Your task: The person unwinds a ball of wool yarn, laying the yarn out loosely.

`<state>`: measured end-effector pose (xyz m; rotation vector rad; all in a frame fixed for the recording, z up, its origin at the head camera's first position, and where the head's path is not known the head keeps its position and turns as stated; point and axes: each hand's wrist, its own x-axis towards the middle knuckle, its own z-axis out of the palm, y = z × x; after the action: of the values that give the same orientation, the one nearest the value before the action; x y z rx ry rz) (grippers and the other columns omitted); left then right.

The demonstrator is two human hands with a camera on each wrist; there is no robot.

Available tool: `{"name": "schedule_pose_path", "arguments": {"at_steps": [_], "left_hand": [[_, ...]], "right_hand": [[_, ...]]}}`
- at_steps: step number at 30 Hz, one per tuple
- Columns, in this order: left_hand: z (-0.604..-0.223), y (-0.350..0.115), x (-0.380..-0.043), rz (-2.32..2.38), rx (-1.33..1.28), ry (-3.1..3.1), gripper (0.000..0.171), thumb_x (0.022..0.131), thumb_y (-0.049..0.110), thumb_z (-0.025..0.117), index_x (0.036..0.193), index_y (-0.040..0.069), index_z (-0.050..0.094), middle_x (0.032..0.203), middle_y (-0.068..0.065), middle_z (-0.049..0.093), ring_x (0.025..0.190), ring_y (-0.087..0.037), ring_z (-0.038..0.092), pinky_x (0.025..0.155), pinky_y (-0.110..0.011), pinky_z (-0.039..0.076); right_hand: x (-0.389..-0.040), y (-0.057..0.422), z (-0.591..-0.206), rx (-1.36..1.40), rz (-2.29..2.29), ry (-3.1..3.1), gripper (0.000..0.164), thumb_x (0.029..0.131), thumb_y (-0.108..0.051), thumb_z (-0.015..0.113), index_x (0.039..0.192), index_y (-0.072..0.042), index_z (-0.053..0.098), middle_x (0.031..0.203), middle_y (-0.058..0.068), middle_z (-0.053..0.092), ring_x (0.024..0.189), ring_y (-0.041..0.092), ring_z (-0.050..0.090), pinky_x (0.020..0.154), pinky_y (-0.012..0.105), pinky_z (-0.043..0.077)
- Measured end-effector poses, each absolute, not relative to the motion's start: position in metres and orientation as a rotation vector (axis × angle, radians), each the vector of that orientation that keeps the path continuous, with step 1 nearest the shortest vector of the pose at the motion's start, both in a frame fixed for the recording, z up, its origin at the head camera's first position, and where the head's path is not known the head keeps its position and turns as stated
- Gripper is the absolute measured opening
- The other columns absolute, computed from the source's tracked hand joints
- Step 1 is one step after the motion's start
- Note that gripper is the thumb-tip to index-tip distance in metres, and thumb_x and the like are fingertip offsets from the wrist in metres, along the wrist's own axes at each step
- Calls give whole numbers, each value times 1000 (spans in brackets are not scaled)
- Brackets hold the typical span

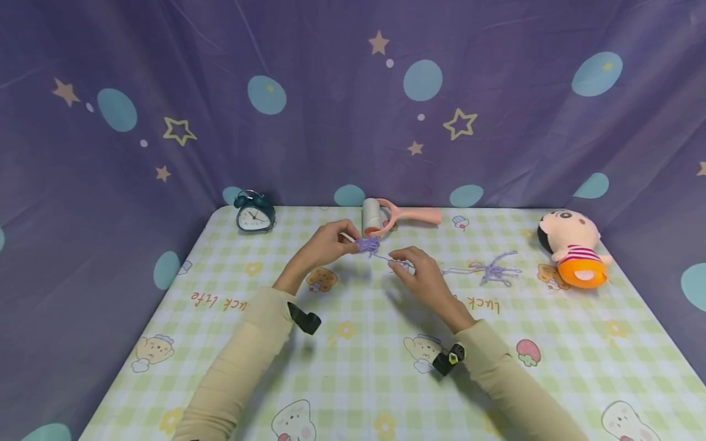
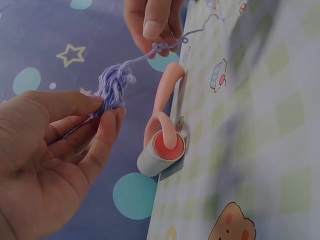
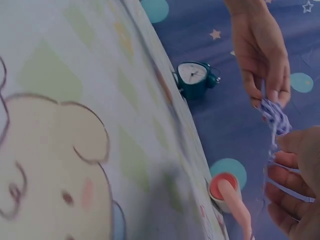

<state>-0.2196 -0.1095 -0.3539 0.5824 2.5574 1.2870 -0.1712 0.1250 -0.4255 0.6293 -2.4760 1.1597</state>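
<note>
My left hand point(image 1: 331, 242) pinches a small wound bundle of purple yarn point(image 2: 114, 86) between thumb and fingertips, held up above the tabletop. From the bundle a strand runs across to my right hand point(image 1: 421, 275), whose thumb and fingers hold it; small loops or knots point(image 2: 161, 47) show in the strand at those fingertips. In the right wrist view, yarn also passes along the right hand's fingers point(image 3: 290, 180). Beyond the right hand the strand continues to a loose tangle of purple yarn point(image 1: 496, 270) lying on the checked cloth.
Behind the hands lies a pink-handled lint roller point(image 1: 413, 214) with a grey-white roll. A dark green alarm clock point(image 1: 255, 212) stands at the back left. Toward the right edge lies a plush doll point(image 1: 576, 250) in orange shorts. A purple patterned curtain point(image 1: 331, 122) surrounds the table.
</note>
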Motion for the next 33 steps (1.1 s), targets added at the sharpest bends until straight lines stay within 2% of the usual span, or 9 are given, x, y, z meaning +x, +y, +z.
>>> {"name": "schedule_pose_path", "arguments": {"at_steps": [6, 12, 19, 22, 27, 33], "left_hand": [[-352, -107, -220, 1304, 600, 2544, 12, 90, 10, 65, 101, 7, 61, 104, -9, 65, 93, -21, 68, 78, -33, 56], [-353, -107, -221, 1294, 673, 2568, 18, 92, 7, 62, 108, 12, 68, 110, -8, 66, 98, -23, 65, 82, -33, 56], [-350, -111, -216, 1332, 620, 2557, 17, 94, 14, 62, 107, 16, 72, 115, -5, 66, 96, -21, 68, 83, -35, 56], [-351, -112, -216, 1353, 603, 2546, 14, 93, 19, 64, 104, 19, 72, 112, -2, 67, 96, -20, 67, 84, -35, 55], [-357, -113, -221, 1370, 644, 2507, 10, 90, 21, 68, 99, 17, 71, 103, -1, 68, 95, -20, 65, 83, -32, 54], [-356, -112, -221, 1356, 661, 2486, 21, 87, 14, 72, 106, 10, 64, 101, -5, 64, 93, -19, 61, 82, -33, 52]], "right_hand": [[-171, 114, -428, 666, 1202, -2470, 17, 93, -20, 63, 103, -9, 71, 95, 3, 68, 88, 16, 65, 79, 37, 55], [-168, 111, -429, 664, 1233, -2488, 12, 94, -17, 63, 97, -9, 71, 93, 3, 70, 84, 16, 68, 79, 32, 57], [-166, 116, -430, 605, 1232, -2497, 9, 93, -15, 64, 94, -9, 69, 88, 3, 70, 79, 14, 66, 76, 32, 57], [-167, 119, -430, 566, 1235, -2491, 9, 93, -16, 63, 94, -9, 69, 85, 1, 69, 77, 13, 65, 76, 32, 56], [-168, 124, -425, 510, 1230, -2448, 9, 94, -15, 62, 95, -8, 68, 84, 3, 68, 74, 13, 63, 70, 30, 54], [-172, 133, -416, 418, 1229, -2339, 8, 93, -12, 63, 93, -7, 68, 85, 6, 69, 73, 15, 63, 66, 22, 52]]}}
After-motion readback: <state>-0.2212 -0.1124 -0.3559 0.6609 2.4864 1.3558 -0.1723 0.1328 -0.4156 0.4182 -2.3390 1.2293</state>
